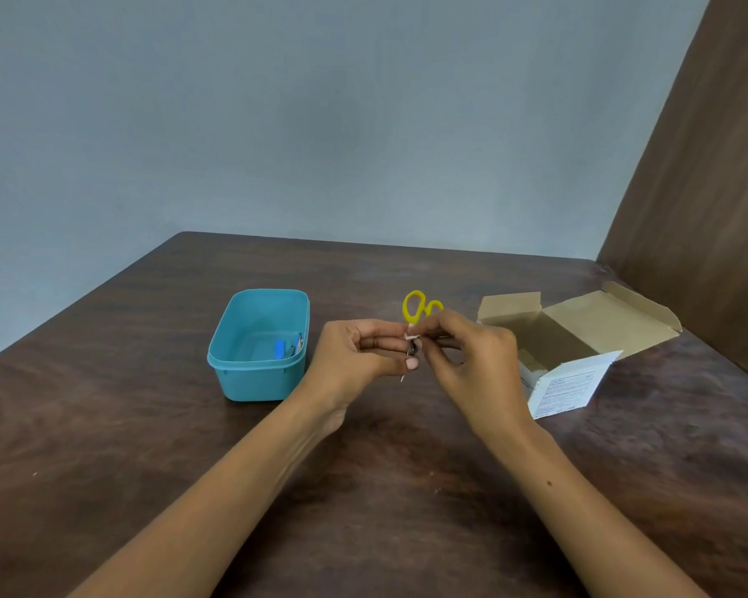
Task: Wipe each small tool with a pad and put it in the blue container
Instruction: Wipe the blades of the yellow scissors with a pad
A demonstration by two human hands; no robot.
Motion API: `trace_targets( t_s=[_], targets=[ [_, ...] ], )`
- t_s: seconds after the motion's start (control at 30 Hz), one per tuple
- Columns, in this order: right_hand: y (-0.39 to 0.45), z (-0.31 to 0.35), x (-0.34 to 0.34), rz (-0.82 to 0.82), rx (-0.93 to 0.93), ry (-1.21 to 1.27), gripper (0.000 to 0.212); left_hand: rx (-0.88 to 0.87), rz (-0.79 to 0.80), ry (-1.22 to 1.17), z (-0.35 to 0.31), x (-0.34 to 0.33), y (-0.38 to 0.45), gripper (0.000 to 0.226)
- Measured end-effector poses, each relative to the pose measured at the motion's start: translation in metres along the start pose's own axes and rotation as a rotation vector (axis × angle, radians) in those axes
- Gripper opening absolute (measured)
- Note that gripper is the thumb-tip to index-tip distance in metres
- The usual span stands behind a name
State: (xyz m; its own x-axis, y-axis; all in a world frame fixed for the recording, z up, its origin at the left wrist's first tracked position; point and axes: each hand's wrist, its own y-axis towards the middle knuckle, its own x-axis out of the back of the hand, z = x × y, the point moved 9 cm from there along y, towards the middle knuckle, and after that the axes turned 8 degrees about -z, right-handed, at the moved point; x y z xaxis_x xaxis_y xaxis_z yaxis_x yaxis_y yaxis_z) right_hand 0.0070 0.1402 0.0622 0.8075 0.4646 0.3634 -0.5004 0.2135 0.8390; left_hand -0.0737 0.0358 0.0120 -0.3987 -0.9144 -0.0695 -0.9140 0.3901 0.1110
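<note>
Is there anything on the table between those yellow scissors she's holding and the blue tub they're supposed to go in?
Nothing visible on the table. The scissors are held above it, right of the blue tub, whose top is open. Only her own left hand lies between them.

Small print covers a white flap of the open cardboard box [568,388]; none of it is legible.

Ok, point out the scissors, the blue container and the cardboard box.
scissors [413,307]: head view, on the larger yellow handle loop.
blue container [251,384]: head view, on its near outer wall.
cardboard box [596,317]: head view, on the open lid flap.
</note>
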Motion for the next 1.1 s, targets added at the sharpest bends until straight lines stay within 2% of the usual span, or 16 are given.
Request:
trace_targets(
  t_s=[0.1, 0.27, 0.5, 0.7, 0.9, 1.1],
  targets=[
    [0.0, 0.0, 0.004, -0.024, 0.036, -0.034, 0.017, -0.013, -0.002, 0.016, -0.001, -0.001, 0.0, 0.036],
    [-0.004, 0.008, -0.007, 0.098, 0.088, 0.002, 0.017, -0.014, -0.017, 0.005, -0.004, 0.008, 0.002, 0.038],
    [-0.002, 0.0, 0.003, -0.049, 0.057, -0.068, 0.017, -0.002, 0.039, 0.02, -0.002, -0.002, -0.001, 0.04],
    [-0.005, 0.006, -0.009, 0.08, 0.067, -0.001, 0.019, 0.031, 0.023, -0.027, -0.001, 0.004, 0.001, 0.035],
    [-0.001, -0.002, 0.006, -0.071, 0.018, -0.047, 0.019, 0.04, 0.05, -0.038, 0.001, -0.005, -0.001, 0.039],
    [-0.003, 0.009, -0.002, -0.004, 0.051, 0.019, 0.021, 0.051, 0.011, -0.07, -0.002, 0.005, 0.002, 0.037]
  ],
)
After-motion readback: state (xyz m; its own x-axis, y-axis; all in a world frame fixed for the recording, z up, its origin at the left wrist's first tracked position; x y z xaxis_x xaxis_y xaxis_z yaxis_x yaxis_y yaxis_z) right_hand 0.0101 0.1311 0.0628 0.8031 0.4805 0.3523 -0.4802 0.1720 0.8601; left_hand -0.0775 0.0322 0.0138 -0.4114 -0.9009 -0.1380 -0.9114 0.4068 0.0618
